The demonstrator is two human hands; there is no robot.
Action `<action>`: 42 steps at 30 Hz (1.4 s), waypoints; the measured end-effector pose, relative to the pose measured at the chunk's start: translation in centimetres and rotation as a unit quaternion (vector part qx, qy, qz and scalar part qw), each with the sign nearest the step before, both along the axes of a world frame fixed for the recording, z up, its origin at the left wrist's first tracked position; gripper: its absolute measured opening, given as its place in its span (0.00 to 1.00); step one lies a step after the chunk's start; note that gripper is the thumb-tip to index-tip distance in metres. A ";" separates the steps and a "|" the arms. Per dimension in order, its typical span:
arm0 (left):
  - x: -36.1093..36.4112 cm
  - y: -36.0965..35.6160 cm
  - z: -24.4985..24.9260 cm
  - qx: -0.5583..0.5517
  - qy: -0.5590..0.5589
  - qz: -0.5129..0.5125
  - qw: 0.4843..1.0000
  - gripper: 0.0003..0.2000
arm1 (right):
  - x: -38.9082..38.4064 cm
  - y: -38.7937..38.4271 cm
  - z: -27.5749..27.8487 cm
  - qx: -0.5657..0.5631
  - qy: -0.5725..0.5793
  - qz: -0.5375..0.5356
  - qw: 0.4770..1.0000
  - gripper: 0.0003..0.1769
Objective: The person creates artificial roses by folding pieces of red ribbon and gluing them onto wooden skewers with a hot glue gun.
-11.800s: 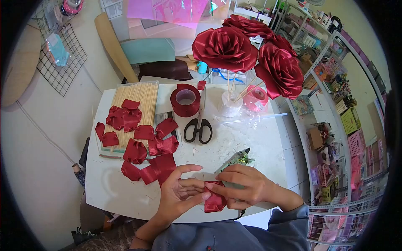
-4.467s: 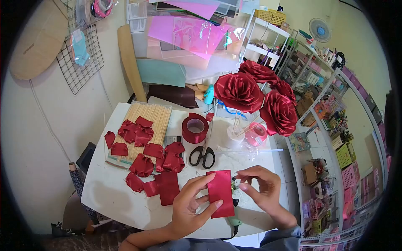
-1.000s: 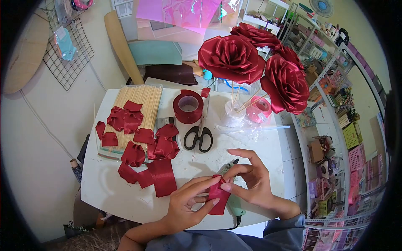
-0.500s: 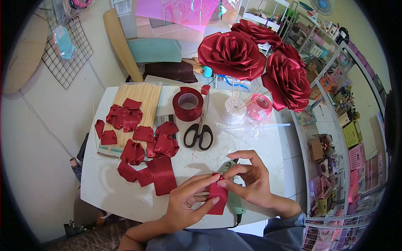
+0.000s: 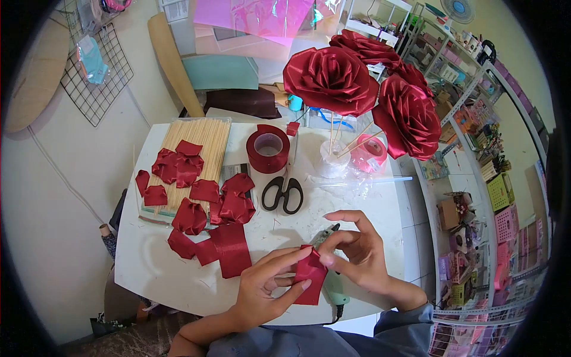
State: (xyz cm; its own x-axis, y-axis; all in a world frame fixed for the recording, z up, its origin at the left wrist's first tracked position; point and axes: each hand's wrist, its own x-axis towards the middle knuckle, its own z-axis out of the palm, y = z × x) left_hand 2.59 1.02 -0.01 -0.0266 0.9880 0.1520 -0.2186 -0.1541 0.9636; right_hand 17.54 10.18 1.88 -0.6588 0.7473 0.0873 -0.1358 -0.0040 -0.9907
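My left hand [image 5: 267, 285] holds a piece of dark red satin ribbon [image 5: 310, 278] near the table's front edge, gripping it between thumb and fingers. At the ribbon's folded top corner, my right hand [image 5: 357, 253] has its thumb and index finger pressed together, with its other fingers raised. Partly behind the right hand lies a pale green glue gun [image 5: 336, 288] with a black tip. Black-handled scissors [image 5: 282, 195] rest behind the hands, beside a roll of red ribbon [image 5: 268, 149]. Flat ribbon pieces [image 5: 232, 250] lie to the left.
Shaped red petals [image 5: 190, 216] lie partly on a bundle of wooden sticks [image 5: 199, 134]. Large red ribbon roses [image 5: 331, 81] on sticks rise at the back right, near a pink roll [image 5: 370, 153]. Crowded shelves [image 5: 476, 196] stand to the right.
My right hand has shifted slightly up and its thumb and fingertips have moved at the ribbon's top corner. The ribbon's upper right edge now slants more. My left hand stays in place.
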 end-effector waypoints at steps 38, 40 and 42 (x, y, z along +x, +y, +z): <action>0.0 0.1 -0.3 0.000 0.044 0.024 0.999 0.23 | 0.2 0.4 0.1 0.012 -0.127 0.067 0.990 0.05; 0.0 0.1 -0.3 0.001 0.038 0.022 0.999 0.23 | 0.1 0.3 -0.5 0.039 -0.103 0.044 0.993 0.06; -0.2 0.1 0.0 0.001 0.051 0.005 0.999 0.24 | 0.0 0.3 -0.6 0.035 -0.102 0.046 0.993 0.06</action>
